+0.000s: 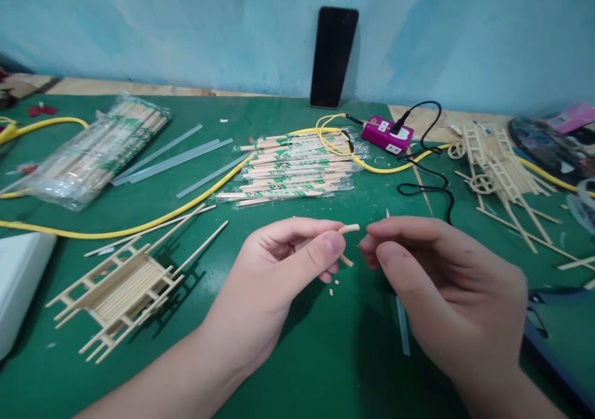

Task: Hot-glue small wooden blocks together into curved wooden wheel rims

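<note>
My left hand is closed in a pinch on a short wooden stick piece, whose end pokes out to the right past my thumb. A second short bit shows just below the fingers. My right hand is closed with its fingertips pressed together, a little right of the stick's end; whether it holds anything is hidden. Both hands hover over the green mat. Tiny wood offcuts lie under them.
A small bamboo-stick frame lies at the left. Wrapped chopstick packs and a bagged bundle lie further back. A yellow cable, glue sticks, a pink power strip, a phone and stick models surround them.
</note>
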A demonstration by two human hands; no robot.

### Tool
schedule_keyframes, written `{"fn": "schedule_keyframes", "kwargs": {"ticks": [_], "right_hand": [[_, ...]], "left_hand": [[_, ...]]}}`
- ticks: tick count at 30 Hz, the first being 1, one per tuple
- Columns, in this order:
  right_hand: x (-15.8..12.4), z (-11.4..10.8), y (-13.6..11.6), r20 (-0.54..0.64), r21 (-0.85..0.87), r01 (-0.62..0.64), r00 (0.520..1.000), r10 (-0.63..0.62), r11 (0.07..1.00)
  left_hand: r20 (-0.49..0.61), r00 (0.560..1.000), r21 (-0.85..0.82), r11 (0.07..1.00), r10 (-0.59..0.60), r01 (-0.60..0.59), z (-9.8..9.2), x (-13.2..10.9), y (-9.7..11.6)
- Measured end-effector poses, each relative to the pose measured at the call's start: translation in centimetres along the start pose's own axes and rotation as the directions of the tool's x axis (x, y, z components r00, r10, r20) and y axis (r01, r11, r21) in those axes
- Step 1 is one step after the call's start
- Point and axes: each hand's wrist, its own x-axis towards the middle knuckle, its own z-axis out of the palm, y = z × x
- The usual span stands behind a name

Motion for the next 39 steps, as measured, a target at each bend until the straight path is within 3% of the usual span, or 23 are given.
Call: {"fn": "schedule_keyframes", "kwargs": {"ticks": [6,15,39], "right_hand": [[0.11,-0.24,0.11,0.057,-0.017,0.037,0.998,-0.036,0.999],[0.17,-0.21,0.08,0.064,-0.1,0.108,0.993,-0.102,0.989],[0.19,0.02,0.1,0.08,-0.076,0.125,0.99,-0.118,0.989]], "left_hand": [[0.021,0.998,-0.013,0.998,-0.058,0.058,0.01,0.01,0.02],[0.074,0.996,-0.007,0.999,-0.039,0.039,-0.24,0.07,-0.22],[-0.02,0.999,0.052,0.998,-0.035,0.036,0.05,-0.24,-0.14]]}}
